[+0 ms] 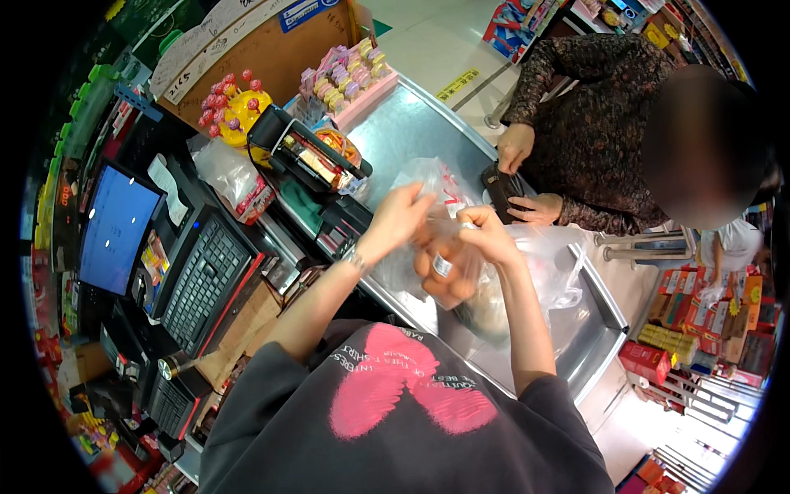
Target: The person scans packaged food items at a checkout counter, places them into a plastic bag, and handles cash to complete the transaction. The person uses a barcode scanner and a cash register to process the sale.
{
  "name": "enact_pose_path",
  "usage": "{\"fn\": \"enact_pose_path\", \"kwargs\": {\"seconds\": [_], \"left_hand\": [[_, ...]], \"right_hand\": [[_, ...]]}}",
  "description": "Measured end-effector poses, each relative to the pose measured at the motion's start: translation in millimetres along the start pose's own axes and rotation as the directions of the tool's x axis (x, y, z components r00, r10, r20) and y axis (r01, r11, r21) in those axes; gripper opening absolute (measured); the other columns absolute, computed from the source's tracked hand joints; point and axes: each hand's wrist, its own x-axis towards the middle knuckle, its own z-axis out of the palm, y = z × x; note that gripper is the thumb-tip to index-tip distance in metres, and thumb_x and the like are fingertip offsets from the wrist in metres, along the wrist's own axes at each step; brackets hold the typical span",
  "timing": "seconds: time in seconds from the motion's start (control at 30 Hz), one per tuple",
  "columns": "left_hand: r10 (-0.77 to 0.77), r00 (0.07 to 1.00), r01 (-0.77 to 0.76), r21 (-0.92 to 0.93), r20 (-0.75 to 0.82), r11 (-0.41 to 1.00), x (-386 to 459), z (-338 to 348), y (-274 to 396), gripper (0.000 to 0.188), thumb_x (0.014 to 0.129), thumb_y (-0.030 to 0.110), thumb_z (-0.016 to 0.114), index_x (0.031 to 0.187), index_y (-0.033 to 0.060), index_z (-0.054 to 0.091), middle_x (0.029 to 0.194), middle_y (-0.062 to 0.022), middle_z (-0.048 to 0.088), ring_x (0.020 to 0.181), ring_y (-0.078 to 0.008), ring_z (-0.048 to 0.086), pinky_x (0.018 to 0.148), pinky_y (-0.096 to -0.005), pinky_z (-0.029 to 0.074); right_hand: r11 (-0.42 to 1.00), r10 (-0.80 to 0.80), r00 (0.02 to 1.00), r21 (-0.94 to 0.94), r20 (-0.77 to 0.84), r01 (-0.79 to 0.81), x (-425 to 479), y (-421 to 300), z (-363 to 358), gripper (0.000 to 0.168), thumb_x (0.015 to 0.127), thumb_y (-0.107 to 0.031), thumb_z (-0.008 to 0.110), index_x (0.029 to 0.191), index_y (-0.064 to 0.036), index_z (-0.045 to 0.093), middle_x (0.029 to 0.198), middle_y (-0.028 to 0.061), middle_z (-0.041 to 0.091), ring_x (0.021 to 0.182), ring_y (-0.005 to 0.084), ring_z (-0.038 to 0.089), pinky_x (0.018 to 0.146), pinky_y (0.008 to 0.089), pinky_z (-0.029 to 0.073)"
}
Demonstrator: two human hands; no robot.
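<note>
A clear plastic bag of brown eggs with a white printed label hangs or rests over the metal counter in front of me. My right hand is closed on the gathered top of this bag. My left hand, blurred, has curled fingers at the bag's upper left side; whether it grips the plastic is unclear. Just beyond my hands lies a thin plastic carrier bag with red print. Under and beside my right forearm, another translucent plastic bag spreads over the counter, with pale contents partly hidden.
Across the metal counter, another person holds a dark wallet. To my left are a keyboard, a monitor and a black device. A lollipop stand and a pink candy box stand at the counter's far left.
</note>
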Motion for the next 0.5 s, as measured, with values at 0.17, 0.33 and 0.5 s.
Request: {"fn": "enact_pose_path", "kwargs": {"seconds": [0.17, 0.33, 0.5], "left_hand": [[-0.210, 0.972, 0.178, 0.254, 0.103, 0.951, -71.0, -25.4, -10.4, 0.045, 0.097, 0.035, 0.050, 0.066, 0.0041, 0.061, 0.056, -0.0072, 0.058, 0.054, -0.0192, 0.059, 0.055, -0.0339, 0.045], [-0.133, 0.960, 0.077, 0.226, 0.246, 0.971, -127.5, -5.6, -50.8, 0.047, 0.098, 0.034, 0.050, 0.066, 0.0008, 0.059, 0.064, -0.0092, 0.058, 0.064, -0.0231, 0.058, 0.065, -0.0345, 0.044], [-0.334, 0.723, 0.574, -0.257, 0.605, 0.778, -114.9, 30.0, -64.9, 0.033, 0.103, 0.032, 0.046, 0.097, 0.0014, 0.059, 0.095, -0.0089, 0.071, 0.082, -0.0157, 0.066, 0.077, -0.0282, 0.050]], "right_hand": [[0.942, 0.088, 0.947, 0.334, -0.310, 0.022, 20.0, 28.8, -1.0, 0.028, 0.078, 0.001, 0.057, 0.061, -0.012, 0.039, 0.062, -0.0074, 0.045, 0.058, 0.0022, 0.040, 0.055, 0.0209, 0.034], [0.902, 0.015, 0.839, 0.370, -0.544, 0.223, 59.8, 41.5, -26.5, 0.027, 0.081, 0.002, 0.056, 0.063, -0.013, 0.043, 0.067, -0.0056, 0.051, 0.061, 0.0037, 0.045, 0.058, 0.0207, 0.037], [0.861, -0.015, 0.741, 0.368, -0.671, 0.351, 85.8, 25.9, -34.7, 0.024, 0.081, 0.000, 0.056, 0.064, -0.013, 0.045, 0.072, -0.0052, 0.053, 0.069, 0.0038, 0.047, 0.067, 0.0208, 0.039]]}}
